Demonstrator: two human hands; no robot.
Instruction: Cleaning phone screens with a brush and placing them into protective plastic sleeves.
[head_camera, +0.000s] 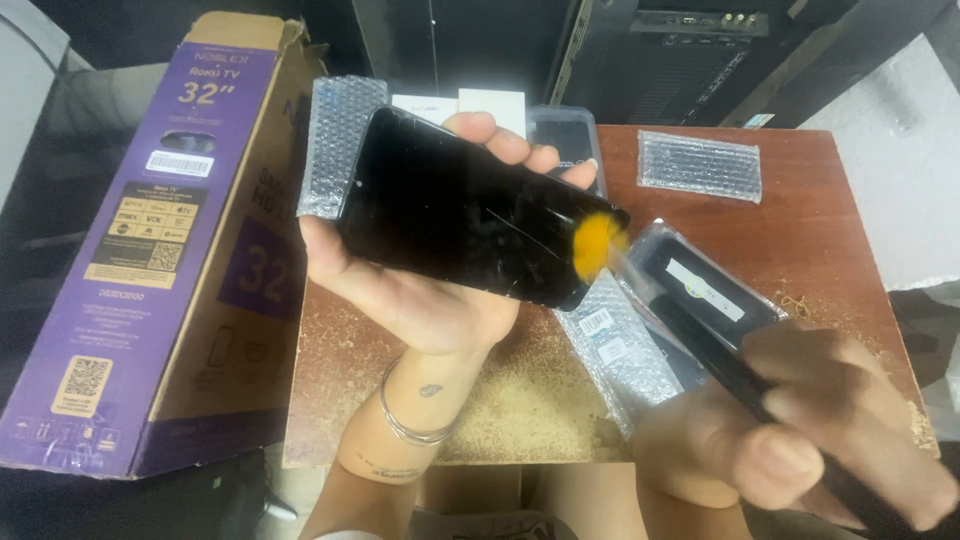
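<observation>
Nearest the camera, the right hand has its fingers closed round the dark handle of a brush, whose orange bristle tip touches the lower end of a phone. The left hand cradles that phone from beneath, palm up, fingers curled over its far edge, above the bench. The phone looks like a stiff, thin slab with a glossy black face showing fine crack lines, so probably fragile and slippery; its edges seem the safest hold. Under the brush lie a bagged dark device and bubble wrap. Further back lie more bubble-wrap pieces. A purple cardboard box leans at the left, crowding that side.
</observation>
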